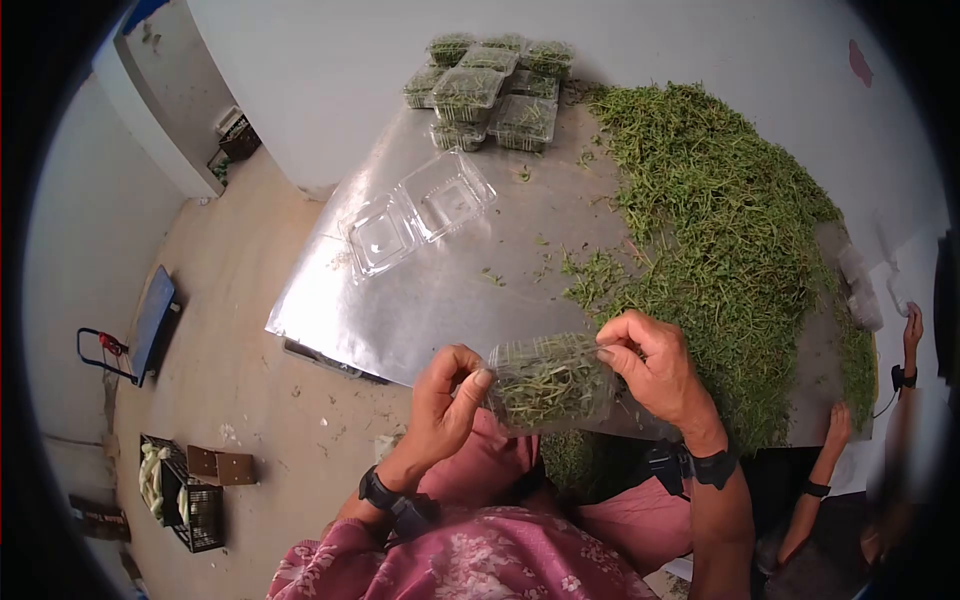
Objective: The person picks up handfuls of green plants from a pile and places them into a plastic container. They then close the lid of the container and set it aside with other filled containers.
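Clamshell box [550,385] of green sprigs sits clamped between left grip [445,395] and right grip [655,365], both closed on its ends, above the desk [450,290] edge. Probably best pressed evenly along the rim, keeping stray sprigs tucked inside.

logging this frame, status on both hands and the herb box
Filled herb box held at the table edge, left hand and right hand pinching its ends. Nothing in the way. Beyond, apart: empty open box, herb pile.
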The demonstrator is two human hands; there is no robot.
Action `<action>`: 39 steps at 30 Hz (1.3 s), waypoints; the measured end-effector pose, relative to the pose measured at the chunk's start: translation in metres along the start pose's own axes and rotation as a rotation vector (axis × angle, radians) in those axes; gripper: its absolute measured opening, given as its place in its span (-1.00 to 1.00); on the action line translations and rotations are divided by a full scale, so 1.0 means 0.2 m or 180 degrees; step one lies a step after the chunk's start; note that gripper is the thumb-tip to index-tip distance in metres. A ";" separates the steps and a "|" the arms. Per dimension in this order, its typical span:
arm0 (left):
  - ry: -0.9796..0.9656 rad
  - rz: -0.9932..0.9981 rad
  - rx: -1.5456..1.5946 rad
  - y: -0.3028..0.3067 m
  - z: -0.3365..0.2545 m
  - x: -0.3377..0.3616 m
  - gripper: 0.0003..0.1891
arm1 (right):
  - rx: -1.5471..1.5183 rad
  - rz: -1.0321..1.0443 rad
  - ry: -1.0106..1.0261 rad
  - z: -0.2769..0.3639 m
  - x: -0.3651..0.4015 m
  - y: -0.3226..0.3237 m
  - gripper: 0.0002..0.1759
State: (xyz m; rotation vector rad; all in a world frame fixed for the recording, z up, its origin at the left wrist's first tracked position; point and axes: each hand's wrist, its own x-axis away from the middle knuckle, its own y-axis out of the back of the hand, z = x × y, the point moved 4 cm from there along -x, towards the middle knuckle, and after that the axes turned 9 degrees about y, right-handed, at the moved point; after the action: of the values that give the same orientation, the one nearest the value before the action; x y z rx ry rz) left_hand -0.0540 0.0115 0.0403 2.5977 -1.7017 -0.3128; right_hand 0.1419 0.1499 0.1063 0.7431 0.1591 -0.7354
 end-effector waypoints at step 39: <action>-0.0887 -0.0216 -0.1470 0.02 -0.08 0.00 -0.91 | 0.0628 -0.0216 0.1100 0.00 0.01 -0.06 -0.78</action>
State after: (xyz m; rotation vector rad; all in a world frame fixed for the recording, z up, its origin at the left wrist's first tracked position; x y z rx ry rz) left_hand -0.0547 0.0079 0.0562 2.3472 -1.3891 -0.9805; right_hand 0.1359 0.1429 0.0999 1.0552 0.4316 -0.6885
